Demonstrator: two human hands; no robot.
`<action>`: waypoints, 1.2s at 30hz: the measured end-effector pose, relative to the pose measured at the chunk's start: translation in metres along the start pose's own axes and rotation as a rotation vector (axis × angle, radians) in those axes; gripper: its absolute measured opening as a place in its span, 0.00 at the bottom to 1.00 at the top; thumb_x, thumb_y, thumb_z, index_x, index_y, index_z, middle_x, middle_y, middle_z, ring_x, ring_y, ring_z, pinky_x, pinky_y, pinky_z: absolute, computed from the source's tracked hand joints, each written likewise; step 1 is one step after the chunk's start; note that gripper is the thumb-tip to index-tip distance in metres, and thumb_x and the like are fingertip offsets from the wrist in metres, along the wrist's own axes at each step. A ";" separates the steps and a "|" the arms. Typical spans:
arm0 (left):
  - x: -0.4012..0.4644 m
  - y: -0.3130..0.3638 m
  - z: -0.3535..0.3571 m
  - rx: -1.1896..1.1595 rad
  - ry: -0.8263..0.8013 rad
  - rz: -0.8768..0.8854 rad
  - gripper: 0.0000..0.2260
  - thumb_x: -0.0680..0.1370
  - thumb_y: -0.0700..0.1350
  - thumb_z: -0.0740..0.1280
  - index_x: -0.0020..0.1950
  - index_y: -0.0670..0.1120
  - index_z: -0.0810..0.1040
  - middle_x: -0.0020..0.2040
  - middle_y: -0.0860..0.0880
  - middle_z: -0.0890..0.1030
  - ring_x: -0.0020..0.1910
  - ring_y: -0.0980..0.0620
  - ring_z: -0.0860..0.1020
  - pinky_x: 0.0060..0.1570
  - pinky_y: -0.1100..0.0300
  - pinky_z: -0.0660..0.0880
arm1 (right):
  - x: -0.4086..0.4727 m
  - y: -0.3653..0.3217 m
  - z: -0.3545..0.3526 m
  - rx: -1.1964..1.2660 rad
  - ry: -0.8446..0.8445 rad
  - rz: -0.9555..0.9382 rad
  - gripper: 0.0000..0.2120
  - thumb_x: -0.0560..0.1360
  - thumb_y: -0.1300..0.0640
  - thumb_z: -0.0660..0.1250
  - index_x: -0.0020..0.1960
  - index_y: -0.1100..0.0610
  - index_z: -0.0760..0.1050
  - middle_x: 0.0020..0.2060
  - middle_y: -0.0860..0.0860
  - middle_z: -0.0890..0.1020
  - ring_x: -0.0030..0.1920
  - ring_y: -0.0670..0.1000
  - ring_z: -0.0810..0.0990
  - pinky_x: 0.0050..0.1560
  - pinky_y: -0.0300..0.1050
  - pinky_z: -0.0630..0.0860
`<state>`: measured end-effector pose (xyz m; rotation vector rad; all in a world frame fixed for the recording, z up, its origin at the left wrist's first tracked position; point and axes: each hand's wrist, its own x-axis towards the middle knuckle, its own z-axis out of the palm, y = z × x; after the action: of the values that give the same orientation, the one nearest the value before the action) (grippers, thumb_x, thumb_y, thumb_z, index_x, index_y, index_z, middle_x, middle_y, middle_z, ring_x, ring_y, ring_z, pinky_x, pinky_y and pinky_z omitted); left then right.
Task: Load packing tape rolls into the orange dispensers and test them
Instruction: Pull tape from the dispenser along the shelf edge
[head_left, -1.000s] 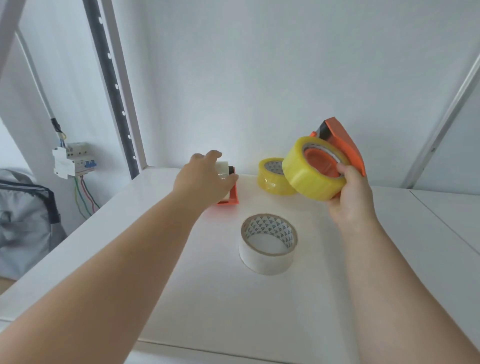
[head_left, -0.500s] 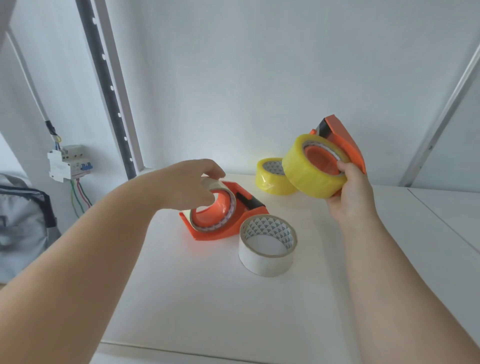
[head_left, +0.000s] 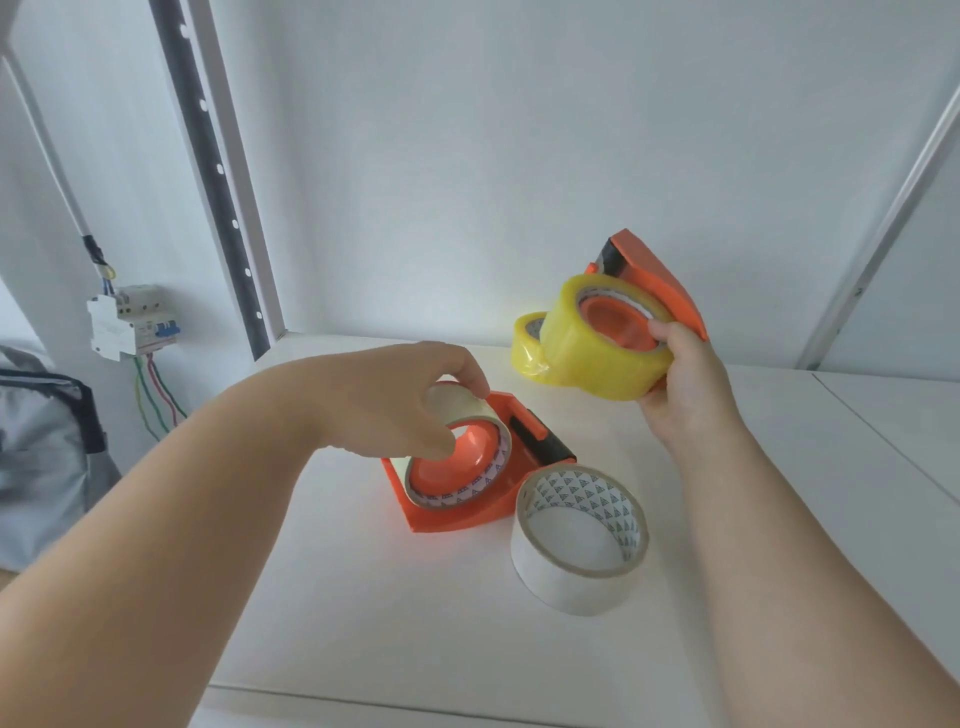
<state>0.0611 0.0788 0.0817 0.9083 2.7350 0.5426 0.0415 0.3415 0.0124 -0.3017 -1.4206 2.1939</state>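
Note:
My right hand (head_left: 685, 384) holds up an orange dispenser (head_left: 657, 283) with a yellow tape roll (head_left: 602, 358) seated on its hub, above the shelf's right side. My left hand (head_left: 395, 400) grips the pale tape roll (head_left: 467, 410) mounted on a second orange dispenser (head_left: 467, 512), which lies flat on the white shelf (head_left: 415, 623). A loose white roll (head_left: 579, 540) with a patterned core stands just right of that dispenser. Another yellow roll (head_left: 527, 338) sits at the back, partly hidden behind the held one.
A perforated metal upright (head_left: 218, 171) stands at the shelf's back left corner. Left of it a breaker box (head_left: 132, 319) with coloured wires hangs on the wall above a grey bag (head_left: 41, 457). A slanted rail (head_left: 883, 197) runs along the right.
My left hand has drawn the second dispenser with its pale roll forward from the back of the shelf and laid it flat beside the white roll. The right hand stays put.

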 end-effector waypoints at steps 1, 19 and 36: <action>0.000 0.001 0.000 0.000 -0.011 0.012 0.20 0.76 0.40 0.67 0.66 0.53 0.71 0.41 0.64 0.68 0.35 0.68 0.67 0.32 0.84 0.64 | 0.000 0.001 0.001 -0.010 -0.019 0.006 0.18 0.75 0.61 0.61 0.65 0.56 0.75 0.56 0.54 0.82 0.54 0.51 0.82 0.52 0.46 0.78; 0.130 -0.031 -0.001 -0.106 -0.009 -0.027 0.22 0.78 0.51 0.65 0.71 0.60 0.66 0.71 0.49 0.69 0.66 0.50 0.72 0.63 0.57 0.68 | -0.005 -0.006 0.007 0.119 -0.103 0.075 0.16 0.77 0.62 0.58 0.62 0.61 0.77 0.53 0.56 0.83 0.55 0.53 0.81 0.59 0.50 0.76; 0.174 -0.016 0.030 0.046 -0.121 0.084 0.17 0.73 0.56 0.70 0.61 0.58 0.76 0.67 0.54 0.72 0.67 0.50 0.69 0.67 0.52 0.64 | -0.003 -0.023 -0.003 0.170 -0.088 -0.033 0.17 0.76 0.61 0.59 0.63 0.62 0.76 0.54 0.56 0.83 0.54 0.53 0.82 0.51 0.47 0.79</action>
<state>-0.0755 0.1819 0.0340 1.0355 2.6213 0.4256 0.0523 0.3494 0.0315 -0.1220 -1.2633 2.3078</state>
